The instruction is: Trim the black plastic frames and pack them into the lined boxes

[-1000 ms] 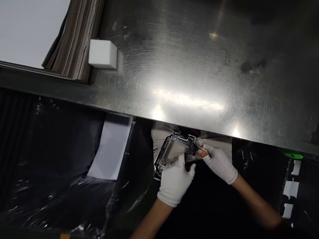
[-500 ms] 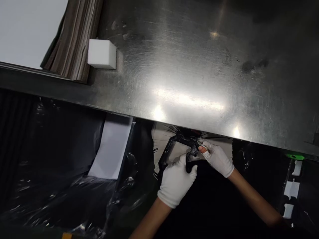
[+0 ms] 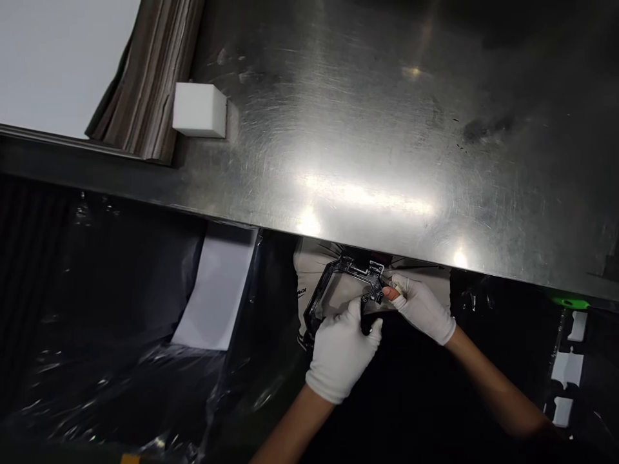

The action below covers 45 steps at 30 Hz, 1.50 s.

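Seeming stiff, the black frame (image 3: 321, 291) is aptly clamped nearside by the left hand (image 3: 341, 348), a slim tool (image 3: 388, 282) by the right hand (image 3: 422, 307).

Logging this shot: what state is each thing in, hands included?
Left hand: gloved, gripping the black frame
Right hand: gloved, thumb tip bare, pinching a thin tool
Metal table: scratched
Black frame: held by the table's near edge
Thin tool: pinched, tip at the frame
White block: resting on the table
Stack of sheets: on the table, edges uneven
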Each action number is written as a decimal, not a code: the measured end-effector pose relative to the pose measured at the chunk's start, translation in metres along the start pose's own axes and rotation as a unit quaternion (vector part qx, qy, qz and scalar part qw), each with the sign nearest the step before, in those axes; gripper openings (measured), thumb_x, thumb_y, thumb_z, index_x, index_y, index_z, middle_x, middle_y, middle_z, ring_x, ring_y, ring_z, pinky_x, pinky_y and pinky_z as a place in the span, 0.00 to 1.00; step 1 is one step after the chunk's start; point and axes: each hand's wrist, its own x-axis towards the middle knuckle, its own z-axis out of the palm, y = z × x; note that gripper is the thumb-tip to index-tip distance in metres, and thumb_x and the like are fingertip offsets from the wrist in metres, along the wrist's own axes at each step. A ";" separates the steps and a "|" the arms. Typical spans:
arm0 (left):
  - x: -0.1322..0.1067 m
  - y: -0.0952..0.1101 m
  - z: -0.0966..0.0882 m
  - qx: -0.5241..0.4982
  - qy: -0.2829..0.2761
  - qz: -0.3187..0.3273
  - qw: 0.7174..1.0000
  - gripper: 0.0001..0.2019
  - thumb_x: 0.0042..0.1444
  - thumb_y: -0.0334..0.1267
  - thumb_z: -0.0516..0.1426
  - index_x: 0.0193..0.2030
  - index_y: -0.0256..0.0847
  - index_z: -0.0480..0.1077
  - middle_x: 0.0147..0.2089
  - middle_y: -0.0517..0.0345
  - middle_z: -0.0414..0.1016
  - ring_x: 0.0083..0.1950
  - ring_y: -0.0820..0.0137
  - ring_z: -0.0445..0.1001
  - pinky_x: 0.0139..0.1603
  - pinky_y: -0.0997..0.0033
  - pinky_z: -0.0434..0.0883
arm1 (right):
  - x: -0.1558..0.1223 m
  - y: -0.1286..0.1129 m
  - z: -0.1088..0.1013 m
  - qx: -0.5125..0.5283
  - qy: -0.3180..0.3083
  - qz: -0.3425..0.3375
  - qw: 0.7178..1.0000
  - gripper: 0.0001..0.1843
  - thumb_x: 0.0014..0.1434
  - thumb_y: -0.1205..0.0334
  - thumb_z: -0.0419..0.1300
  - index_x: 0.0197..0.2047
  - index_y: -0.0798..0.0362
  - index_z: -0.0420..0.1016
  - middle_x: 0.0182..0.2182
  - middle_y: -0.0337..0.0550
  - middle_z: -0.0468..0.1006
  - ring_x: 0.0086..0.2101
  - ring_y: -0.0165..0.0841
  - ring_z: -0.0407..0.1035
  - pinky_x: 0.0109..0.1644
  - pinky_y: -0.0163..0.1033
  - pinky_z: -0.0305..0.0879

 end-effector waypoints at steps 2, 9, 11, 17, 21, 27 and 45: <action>-0.001 0.000 0.001 0.012 0.020 0.009 1.000 0.18 0.67 0.50 0.60 0.53 0.38 0.74 0.33 0.54 0.83 0.33 0.58 0.83 0.39 0.61 0.76 | -0.001 0.000 0.001 -0.002 0.002 -0.006 1.000 0.27 0.71 0.38 0.56 0.30 0.48 0.57 0.27 0.32 0.58 0.29 0.30 0.53 0.36 0.37 0.57; -0.007 0.000 0.004 0.010 0.064 0.026 0.998 0.16 0.65 0.47 0.61 0.53 0.38 0.75 0.29 0.56 0.80 0.29 0.59 0.81 0.36 0.61 0.75 | -0.005 0.002 0.003 -0.006 0.009 -0.021 1.000 0.26 0.71 0.37 0.55 0.31 0.48 0.58 0.27 0.31 0.58 0.29 0.30 0.52 0.35 0.37 0.56; -0.008 0.000 0.003 0.000 0.059 0.024 0.998 0.16 0.65 0.47 0.62 0.53 0.39 0.75 0.29 0.57 0.80 0.29 0.59 0.81 0.35 0.61 0.75 | -0.007 0.001 0.003 -0.009 0.011 -0.023 1.000 0.26 0.72 0.37 0.54 0.31 0.48 0.58 0.27 0.31 0.58 0.29 0.30 0.52 0.34 0.37 0.55; -0.009 0.001 0.001 -0.016 0.039 0.017 0.999 0.16 0.65 0.45 0.61 0.54 0.39 0.75 0.31 0.54 0.82 0.31 0.56 0.82 0.37 0.59 0.76 | -0.010 -0.002 0.004 -0.018 0.015 -0.026 0.999 0.26 0.73 0.37 0.54 0.31 0.48 0.59 0.27 0.31 0.58 0.29 0.30 0.52 0.35 0.37 0.54; -0.007 -0.001 -0.003 -0.088 -0.018 -0.012 0.996 0.20 0.65 0.46 0.62 0.60 0.40 0.73 0.40 0.50 0.86 0.40 0.53 0.85 0.46 0.55 0.79 | -0.011 -0.004 0.004 -0.014 0.016 -0.021 1.000 0.27 0.72 0.36 0.55 0.31 0.48 0.57 0.26 0.31 0.57 0.29 0.30 0.51 0.35 0.37 0.53; -0.003 -0.007 -0.016 -0.324 -0.123 -0.017 0.938 0.29 0.61 0.49 0.67 0.67 0.49 0.68 0.62 0.52 0.83 0.64 0.55 0.81 0.65 0.56 0.77 | -0.013 -0.004 0.003 0.030 0.004 -0.048 0.998 0.28 0.73 0.35 0.55 0.31 0.49 0.59 0.28 0.32 0.59 0.30 0.30 0.54 0.36 0.36 0.56; -0.009 -0.007 -0.001 -0.057 0.051 0.041 0.996 0.25 0.63 0.42 0.65 0.64 0.38 0.69 0.42 0.50 0.85 0.40 0.57 0.85 0.45 0.60 0.79 | -0.012 0.005 0.007 -0.059 0.023 -0.024 0.998 0.28 0.72 0.32 0.52 0.34 0.48 0.65 0.28 0.34 0.68 0.30 0.31 0.60 0.37 0.37 0.60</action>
